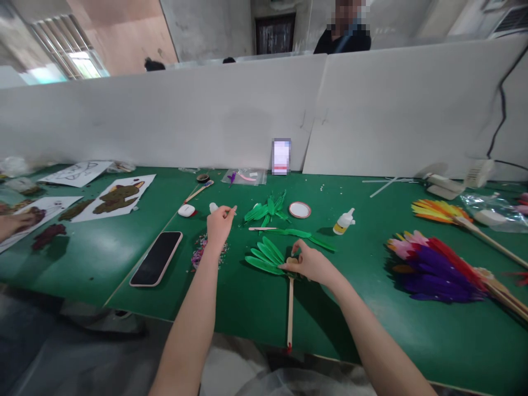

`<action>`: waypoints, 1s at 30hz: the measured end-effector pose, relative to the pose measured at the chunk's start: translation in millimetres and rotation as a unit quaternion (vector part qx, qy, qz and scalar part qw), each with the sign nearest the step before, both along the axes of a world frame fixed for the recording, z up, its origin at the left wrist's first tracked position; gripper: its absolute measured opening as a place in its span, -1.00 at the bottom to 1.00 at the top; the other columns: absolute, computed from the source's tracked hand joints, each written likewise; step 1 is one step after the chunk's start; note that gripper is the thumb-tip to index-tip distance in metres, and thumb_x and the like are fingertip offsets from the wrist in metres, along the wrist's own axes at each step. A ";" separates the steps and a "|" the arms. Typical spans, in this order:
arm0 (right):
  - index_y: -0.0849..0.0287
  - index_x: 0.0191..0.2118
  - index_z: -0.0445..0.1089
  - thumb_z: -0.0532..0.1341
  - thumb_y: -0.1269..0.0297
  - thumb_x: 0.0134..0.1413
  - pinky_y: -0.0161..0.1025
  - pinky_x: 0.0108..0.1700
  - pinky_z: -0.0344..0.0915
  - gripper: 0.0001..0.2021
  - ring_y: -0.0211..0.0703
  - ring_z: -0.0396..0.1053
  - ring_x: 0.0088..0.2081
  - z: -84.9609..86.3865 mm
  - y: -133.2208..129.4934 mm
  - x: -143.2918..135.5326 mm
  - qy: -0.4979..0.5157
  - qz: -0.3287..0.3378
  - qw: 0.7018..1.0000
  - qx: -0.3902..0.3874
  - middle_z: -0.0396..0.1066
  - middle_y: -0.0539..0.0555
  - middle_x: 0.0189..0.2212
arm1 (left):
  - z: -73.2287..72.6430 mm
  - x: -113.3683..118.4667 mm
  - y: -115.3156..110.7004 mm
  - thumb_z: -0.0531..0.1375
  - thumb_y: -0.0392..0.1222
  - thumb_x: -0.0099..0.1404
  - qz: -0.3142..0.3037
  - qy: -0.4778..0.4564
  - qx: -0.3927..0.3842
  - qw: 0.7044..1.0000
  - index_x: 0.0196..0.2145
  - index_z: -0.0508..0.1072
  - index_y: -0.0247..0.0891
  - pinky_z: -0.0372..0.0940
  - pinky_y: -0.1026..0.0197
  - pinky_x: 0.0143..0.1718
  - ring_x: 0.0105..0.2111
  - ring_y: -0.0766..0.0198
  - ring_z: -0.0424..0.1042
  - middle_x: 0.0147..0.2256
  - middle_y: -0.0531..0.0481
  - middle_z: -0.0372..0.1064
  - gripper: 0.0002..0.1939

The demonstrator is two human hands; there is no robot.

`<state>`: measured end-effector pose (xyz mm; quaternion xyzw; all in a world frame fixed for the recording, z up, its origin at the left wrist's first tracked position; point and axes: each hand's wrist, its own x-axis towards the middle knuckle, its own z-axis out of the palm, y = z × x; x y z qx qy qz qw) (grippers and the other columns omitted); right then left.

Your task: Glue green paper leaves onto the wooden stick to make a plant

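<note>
Green feathers [266,256] fan out to the left from the head of a pale wooden stick [290,313], which lies toward the table's front edge. My right hand [307,263] is on the stick's head, its fingers bent around the feather bases. Raised over the table to the left, my left hand [221,223] has thumb and fingertips pinched; anything between them is too small to make out. Below it is a pile of small pink and purple bits [198,254]. Loose green feathers [270,209] lie behind, near a round white lid [300,209].
A black phone [157,258] lies at left, a glue bottle [344,221] at right. Purple and red feather fans [441,269] occupy the right side. Another person's hand [12,224] touches paper at far left. A white partition [185,121] stands behind.
</note>
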<state>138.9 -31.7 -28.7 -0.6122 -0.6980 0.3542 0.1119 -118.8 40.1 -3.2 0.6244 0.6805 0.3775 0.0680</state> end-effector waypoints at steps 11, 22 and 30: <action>0.10 -0.30 0.09 0.20 -0.19 -0.19 -0.37 -0.63 0.01 -0.50 -0.24 0.26 -0.67 4.8 -1.4 0.2 0.022 0.015 1.000 -0.013 0.34 -0.10 -0.66 | 18.8 -45.7 -23.0 -0.18 0.13 0.30 0.170 -0.127 0.079 0.974 -0.54 0.38 -0.27 0.22 0.21 -0.31 -0.35 0.17 0.44 -0.47 -0.13 0.46 -0.45; 0.16 -0.22 0.29 0.14 -0.01 0.04 -0.28 -0.43 0.25 -0.67 -0.15 0.39 -0.46 22.8 5.0 -10.8 0.107 -0.055 0.976 0.183 0.41 0.02 -0.50 | 34.5 -44.2 -69.3 -0.19 0.32 0.22 -0.213 -0.563 -0.157 0.783 0.04 0.26 -0.29 0.06 0.01 0.12 0.11 0.08 0.20 0.07 -0.27 0.24 -0.28; 0.20 -0.05 0.34 0.27 0.11 -0.09 -0.28 -0.50 0.41 -0.55 -0.18 0.48 -0.46 33.4 31.9 -122.2 0.366 0.050 0.929 0.026 0.41 0.16 -0.08 | 41.0 -31.0 -84.8 -0.21 0.32 0.23 -0.262 -0.568 -0.154 0.765 0.07 0.25 -0.23 0.03 -0.02 0.13 0.14 0.07 0.15 0.10 -0.22 0.22 -0.29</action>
